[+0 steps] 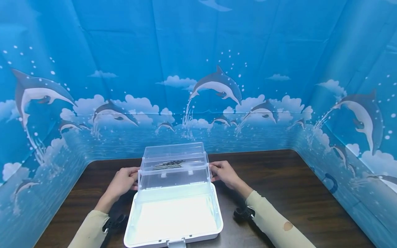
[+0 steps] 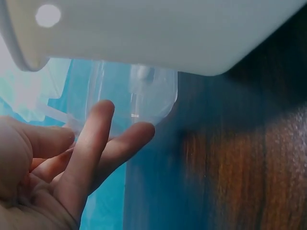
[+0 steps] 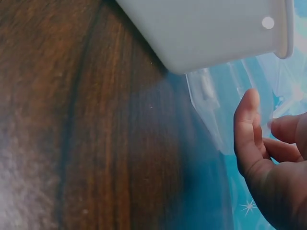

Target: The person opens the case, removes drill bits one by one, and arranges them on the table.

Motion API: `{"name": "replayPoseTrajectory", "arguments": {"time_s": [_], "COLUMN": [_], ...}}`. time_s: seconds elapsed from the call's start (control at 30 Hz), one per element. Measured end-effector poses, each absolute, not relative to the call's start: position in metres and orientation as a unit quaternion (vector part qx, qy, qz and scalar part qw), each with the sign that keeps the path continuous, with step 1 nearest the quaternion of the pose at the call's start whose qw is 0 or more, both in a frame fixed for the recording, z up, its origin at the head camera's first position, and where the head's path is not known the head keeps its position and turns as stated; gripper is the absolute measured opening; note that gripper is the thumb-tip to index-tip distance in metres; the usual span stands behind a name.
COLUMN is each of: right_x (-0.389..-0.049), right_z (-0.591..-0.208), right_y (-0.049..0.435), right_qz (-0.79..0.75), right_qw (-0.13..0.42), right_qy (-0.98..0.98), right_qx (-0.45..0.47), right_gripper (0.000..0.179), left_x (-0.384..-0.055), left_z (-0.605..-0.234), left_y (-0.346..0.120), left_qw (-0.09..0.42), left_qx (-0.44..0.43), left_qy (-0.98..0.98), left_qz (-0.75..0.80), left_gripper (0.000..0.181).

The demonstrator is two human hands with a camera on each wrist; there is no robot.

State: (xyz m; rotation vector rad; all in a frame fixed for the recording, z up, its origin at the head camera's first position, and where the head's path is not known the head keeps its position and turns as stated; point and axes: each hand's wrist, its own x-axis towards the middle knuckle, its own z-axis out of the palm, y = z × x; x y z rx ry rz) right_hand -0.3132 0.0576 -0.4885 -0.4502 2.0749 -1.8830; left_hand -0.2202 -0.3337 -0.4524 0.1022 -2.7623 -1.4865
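Note:
A white storage box (image 1: 173,215) with a bare bottom stands open on the table. From its back edge rises a see-through lid (image 1: 173,177). A clear upper tray (image 1: 192,159) by the lid bears several thin drill bits (image 1: 169,165), some dark, some silvery. On the lid's left side my left hand (image 1: 124,179) pinches the clear edge between thumb and forefinger, two other fingers extended. My right hand (image 1: 225,174) pinches the opposite side. Both wrist views show the lid's rounded corner behind the white wall; the exact contact of the fingertips is partly hidden.
The dark wooden table (image 1: 273,179) extends on both sides of the box. Behind it and along the sides hangs a blue dolphin-print curtain (image 1: 173,86). A latch (image 1: 176,243) sits at the box's front edge. A dark blue curved shape (image 1: 332,183) shows at the right table edge.

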Motion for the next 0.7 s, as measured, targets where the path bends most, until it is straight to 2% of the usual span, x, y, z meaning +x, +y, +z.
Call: {"name": "replayPoseTrajectory", "arguments": {"time_s": [0.1, 0.3, 0.4, 0.57, 0.7], "right_x": [-0.312, -0.319, -0.322, -0.322, -0.318], "right_z": [-0.490, -0.487, -0.477, -0.457, -0.439], "right_y": [0.058, 0.057, 0.056, 0.060, 0.062], "right_qz": [-0.656, -0.639, -0.616, -0.604, -0.628], "right_qw": [0.149, 0.164, 0.159, 0.086, 0.023], "right_qy": [0.724, 0.740, 0.762, 0.786, 0.773], "right_qx": [-0.152, -0.130, -0.123, -0.102, -0.091], "right_gripper": [0.031, 0.031, 0.029, 0.026, 0.024], "left_x": [-0.220, -0.217, -0.213, -0.212, -0.215], "left_z": [-0.455, -0.452, -0.446, -0.432, -0.427], "left_y": [-0.336, -0.351, -0.359, -0.360, -0.348], "left_qw": [-0.002, -0.061, -0.070, -0.027, -0.029], "left_qx": [0.029, 0.010, 0.004, -0.002, -0.046], "left_qy": [-0.879, -0.856, -0.854, -0.866, -0.859], "left_qz": [-0.476, -0.513, -0.516, -0.499, -0.509], "left_gripper": [0.041, 0.053, 0.057, 0.070, 0.072]}}
